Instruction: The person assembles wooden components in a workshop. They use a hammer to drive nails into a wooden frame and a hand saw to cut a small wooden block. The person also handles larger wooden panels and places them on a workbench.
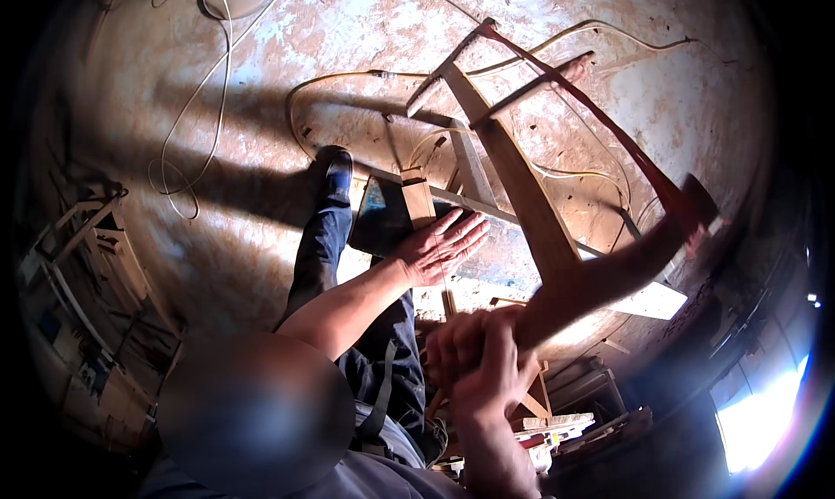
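My right hand is wrapped round the end arm of a wooden frame saw. The saw is tilted up to the right; its long middle bar runs away from me and a dark reddish cord spans its outer side. I cannot make out its blade clearly. Fingers stretched, my left hand lies flat beside a light wooden block, and its palm hides the block's near end. Beneath them is a low worn plank bench, partly covered by the hand and the saw.
My outstretched leg lies left of the bench. A pale cable loops over the dusty floor beyond, and another cord curls at the far left. Wooden frames and offcuts are piled at the left; more boards lie at the lower right.
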The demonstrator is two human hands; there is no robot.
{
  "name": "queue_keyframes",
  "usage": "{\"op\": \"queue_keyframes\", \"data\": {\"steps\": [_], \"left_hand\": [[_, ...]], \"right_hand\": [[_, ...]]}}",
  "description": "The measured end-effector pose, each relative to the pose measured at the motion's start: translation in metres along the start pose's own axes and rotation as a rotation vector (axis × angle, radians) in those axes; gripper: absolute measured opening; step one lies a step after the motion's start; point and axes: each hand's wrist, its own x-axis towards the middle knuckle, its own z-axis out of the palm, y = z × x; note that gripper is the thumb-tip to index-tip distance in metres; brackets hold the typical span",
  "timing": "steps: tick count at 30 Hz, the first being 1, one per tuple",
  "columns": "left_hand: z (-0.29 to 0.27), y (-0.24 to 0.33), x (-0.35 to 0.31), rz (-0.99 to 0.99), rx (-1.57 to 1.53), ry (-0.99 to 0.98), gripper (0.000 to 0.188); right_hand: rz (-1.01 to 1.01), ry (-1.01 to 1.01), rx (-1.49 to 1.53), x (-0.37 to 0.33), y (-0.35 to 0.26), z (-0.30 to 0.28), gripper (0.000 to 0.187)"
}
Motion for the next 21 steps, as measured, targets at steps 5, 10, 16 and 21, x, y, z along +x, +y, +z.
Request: {"op": "queue_keyframes", "data": {"steps": [5,10,16,21], "left_hand": [[0.008,-0.003,0.002,0.07,0.159,-0.068,0.057],[-0.002,-0.001,0.005,-0.027,-0.065,-0.043,0.055],[-0.007,0.005,0.005,0.066,0.248,-0.139,0.066],[-0.005,0.003,0.005,-0.048,0.031,0.027,0.06]], "right_hand": [[0.106,0.077,-0.122,0.051,0.016,0.022,0.03],[0.008,0.088,-0.017,-0.009,-0.019,0.016,0.029],[0.097,0.111,-0.183,0.069,0.018,0.033,0.034],[0.104,0.104,-0.005,0.021,-0.016,0.029,0.023]]}}
